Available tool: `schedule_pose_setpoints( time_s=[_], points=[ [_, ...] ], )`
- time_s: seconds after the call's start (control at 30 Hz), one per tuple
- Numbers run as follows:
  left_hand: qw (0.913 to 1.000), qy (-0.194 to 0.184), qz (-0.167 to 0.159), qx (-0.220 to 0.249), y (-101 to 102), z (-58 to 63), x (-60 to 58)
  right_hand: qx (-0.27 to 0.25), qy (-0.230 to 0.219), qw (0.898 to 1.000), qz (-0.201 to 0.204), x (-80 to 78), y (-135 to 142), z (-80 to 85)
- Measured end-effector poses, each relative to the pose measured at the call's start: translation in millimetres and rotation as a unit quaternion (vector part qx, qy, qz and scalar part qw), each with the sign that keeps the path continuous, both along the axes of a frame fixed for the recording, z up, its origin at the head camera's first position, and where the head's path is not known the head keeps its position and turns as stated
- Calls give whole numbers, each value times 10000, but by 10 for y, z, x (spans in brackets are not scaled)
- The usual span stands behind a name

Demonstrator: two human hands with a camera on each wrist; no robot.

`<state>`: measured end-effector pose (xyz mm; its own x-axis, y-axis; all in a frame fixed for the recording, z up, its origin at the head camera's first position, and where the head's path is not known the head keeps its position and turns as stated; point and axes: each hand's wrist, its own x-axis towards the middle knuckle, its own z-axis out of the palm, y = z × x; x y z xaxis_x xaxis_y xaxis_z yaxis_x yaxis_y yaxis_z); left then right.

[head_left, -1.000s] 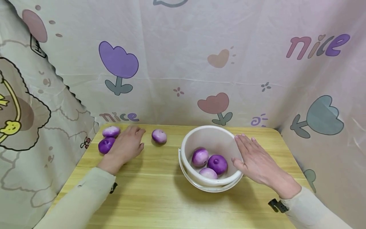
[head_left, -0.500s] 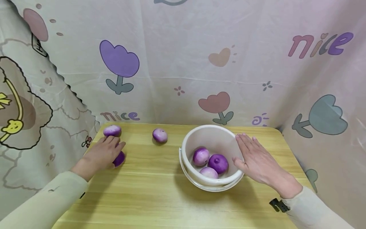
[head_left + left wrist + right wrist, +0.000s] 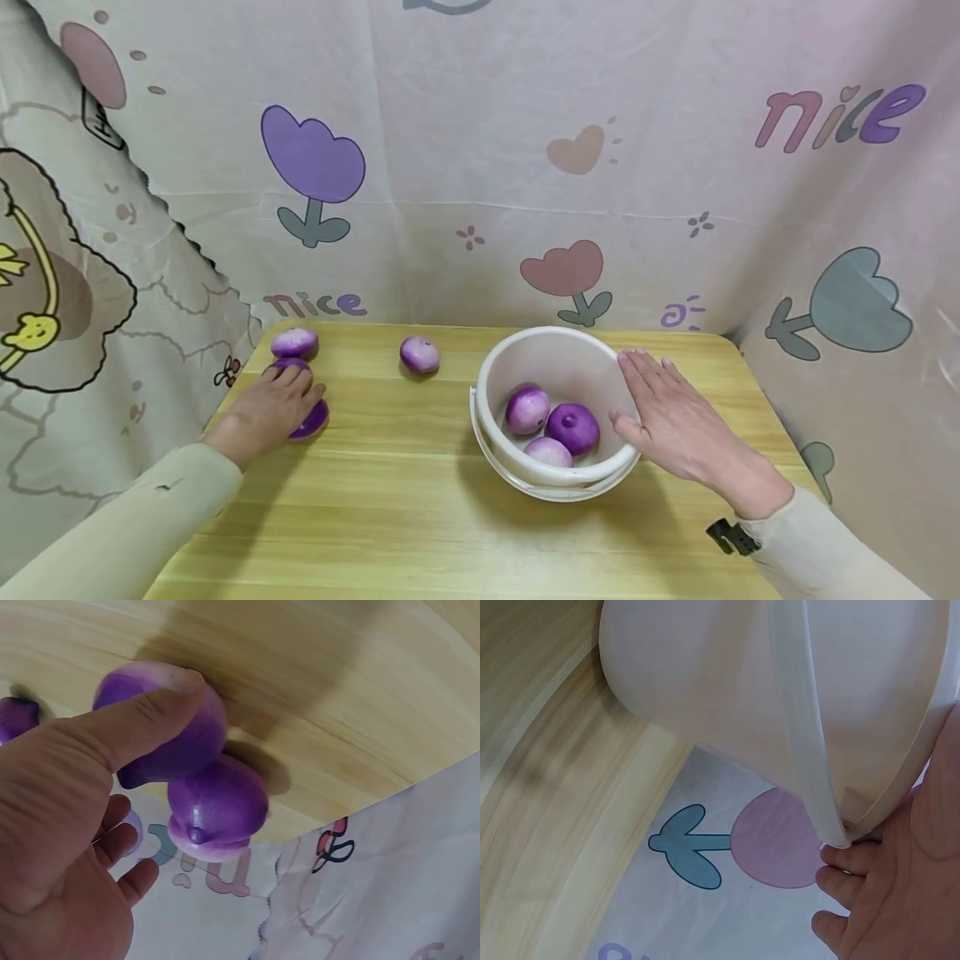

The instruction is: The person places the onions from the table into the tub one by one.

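At the table's left side, my left hand (image 3: 264, 408) grips a purple onion (image 3: 313, 419), its thumb lying across the onion in the left wrist view. Right beside it in that view is another purple onion (image 3: 217, 799); in the head view my fingers overlap this one. A paler onion (image 3: 295, 342) lies just behind them. On the right, my right hand (image 3: 671, 425) rests on the rim of a white bucket (image 3: 487, 446), fingers straight. Inside the bucket are a dark purple onion (image 3: 572, 429) and two paler onions (image 3: 527, 410).
A single purple-and-white onion (image 3: 419, 356) lies near the back edge of the wooden table (image 3: 390, 517), between the left hand and the bucket. The bucket's handle (image 3: 799, 712) hangs down its side. A printed cloth (image 3: 450, 150) rises behind the table.
My left hand has moved left and towards me, from above the table's back left onto the dark onion, which now sits nearer and further right. The right hand stays at the bucket.
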<state>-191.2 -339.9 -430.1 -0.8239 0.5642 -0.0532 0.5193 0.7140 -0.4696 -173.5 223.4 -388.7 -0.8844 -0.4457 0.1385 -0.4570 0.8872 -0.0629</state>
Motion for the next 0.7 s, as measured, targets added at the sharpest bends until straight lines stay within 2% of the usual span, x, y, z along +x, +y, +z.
schedule_pose_setpoints(
  time_s=[0.23,0.43,0.57,0.7],
  points=[
    [9998,-106,152,19,-128,-70,-42,-9,2,10000,-16,-1,2,-4],
    [9990,-328,253,175,-150,-75,-56,-21,53,10000,2,-3,-1,-4],
    [9980,-491,201,337,-113,-95,-65,-9,65,10000,8,-4,-1,-1],
    [9971,-465,37,606,-60,-157,-70,-9,47,10000,10,-4,1,2]
  ],
)
